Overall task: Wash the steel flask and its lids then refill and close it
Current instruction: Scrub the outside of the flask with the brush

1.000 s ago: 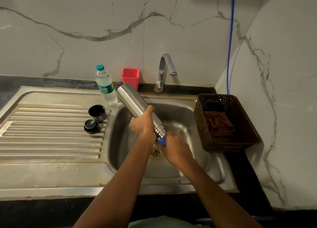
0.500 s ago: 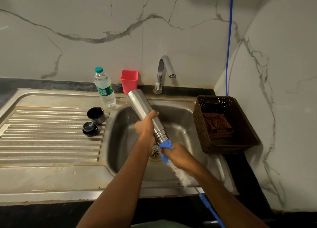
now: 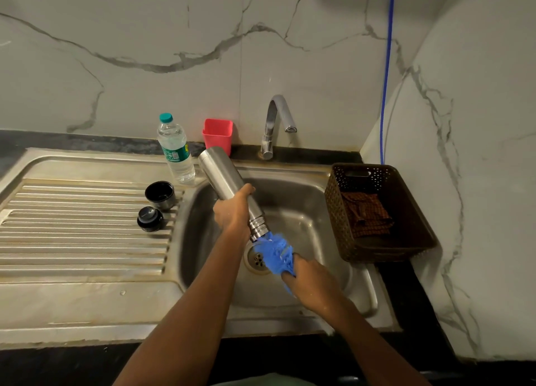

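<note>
Over the sink (image 3: 319, 200), my left hand (image 3: 232, 214) wraps the stiff, likely slippery flask (image 3: 223, 176) just above its neck, base toward eleven o'clock, right hand (image 3: 313, 281) clutching the brush (image 3: 274, 253).

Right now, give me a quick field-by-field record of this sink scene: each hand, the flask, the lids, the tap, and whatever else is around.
Left hand: grips the steel flask mid-body
Flask: tilted over the sink, mouth down
Right hand: grips a blue bottle brush, bristles at the flask mouth
Lids: black cup lid and black stopper, on the drainboard
Tap: no water visible
Nearby: plastic water bottle, red cup, brown basket holding a cloth
</note>
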